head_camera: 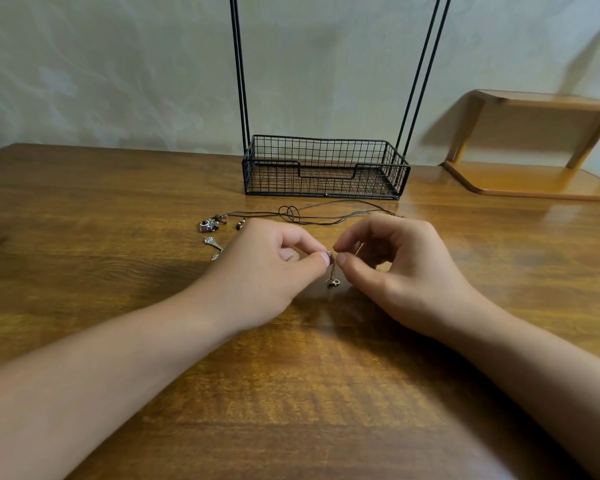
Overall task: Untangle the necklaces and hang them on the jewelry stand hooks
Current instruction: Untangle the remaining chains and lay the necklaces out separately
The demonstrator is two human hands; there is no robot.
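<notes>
Wooden surface [118, 202] carries a black wire jewelry stand [326, 168] at the far edge, against the wall. Dark cord necklace [326, 214] lies looped just before the stand's basket, its camera-shaped pendant [208, 225] at left. Left hand [267, 271] and right hand [395, 268] both pinch a thin chain [331, 268] between thumb and forefinger; its clasp [332, 282] hangs below.
</notes>
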